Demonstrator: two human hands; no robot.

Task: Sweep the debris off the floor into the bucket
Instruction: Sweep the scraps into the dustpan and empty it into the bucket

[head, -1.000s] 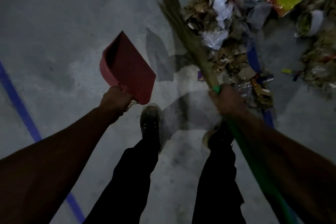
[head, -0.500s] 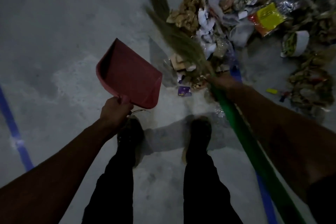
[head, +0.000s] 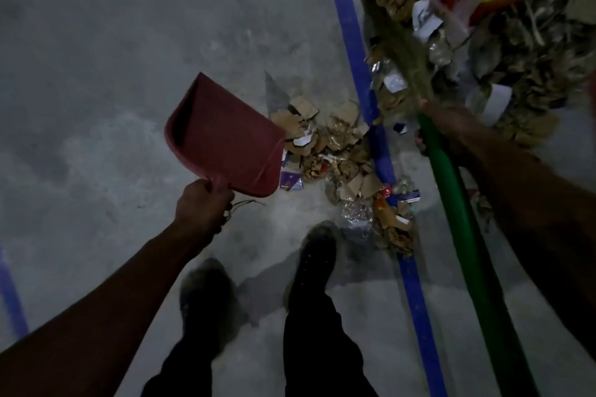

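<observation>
left hand (head: 203, 203) grips red dustpan (head: 225, 138) above floor (head: 96, 74); right hand (head: 451, 126) wraps broom (head: 451, 190) beside debris (head: 338, 151).

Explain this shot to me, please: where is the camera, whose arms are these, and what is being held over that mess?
The camera sits on a person's head, looking down, so you see their own arms, legs and shoes. The left hand holds a red dustpan by its handle, raised and seemingly empty. The right hand grips a green-handled broom, its bristles reaching into a large litter heap. A smaller pile of cardboard scraps lies on the concrete floor, beside a blue line. No bucket is visible.
</observation>
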